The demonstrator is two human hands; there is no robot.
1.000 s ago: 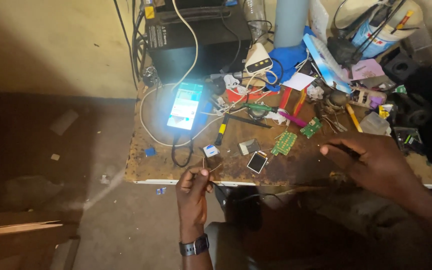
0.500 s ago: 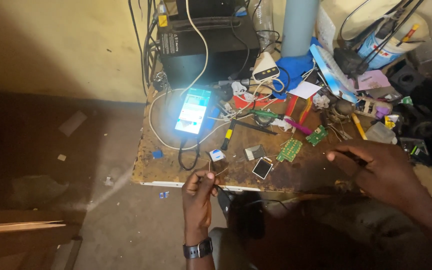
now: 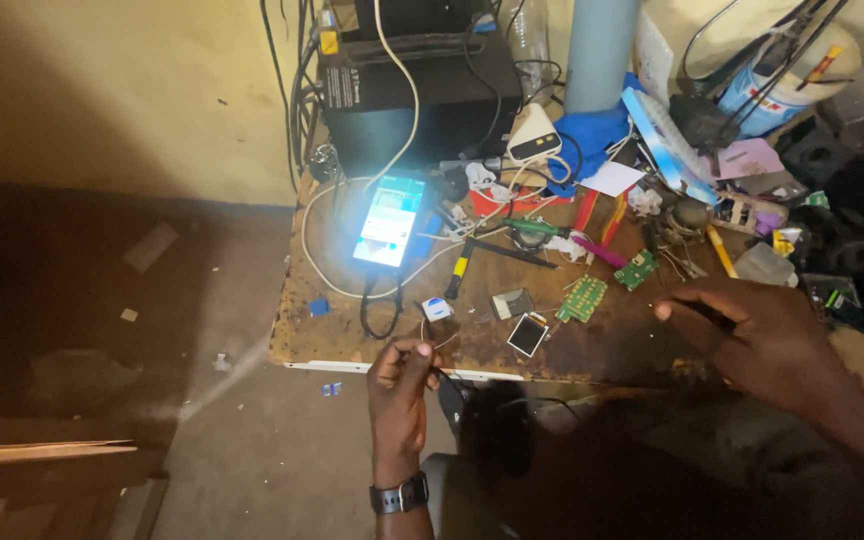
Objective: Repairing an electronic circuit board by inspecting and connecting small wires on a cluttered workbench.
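Two hands, one fine wire at risk

Left hand [image 3: 400, 385] pinches a thin wire [image 3: 430, 336] at the worktop [image 3: 352, 340] front edge; likely to slip or snag. Right hand [image 3: 762, 335] clenched around a dark slim tool [image 3: 704, 312], near green circuit boards [image 3: 584, 298]; a stray nudge could scatter them.

The left hand [image 3: 401, 372] rises from below, wrist straight, fingers curled together with thumb and forefinger pinched near the fingertips. The right hand [image 3: 757, 335] reaches in from the right, palm down, forefinger stretched leftward; its other fingers seem loosely bent, though dim light blurs them.
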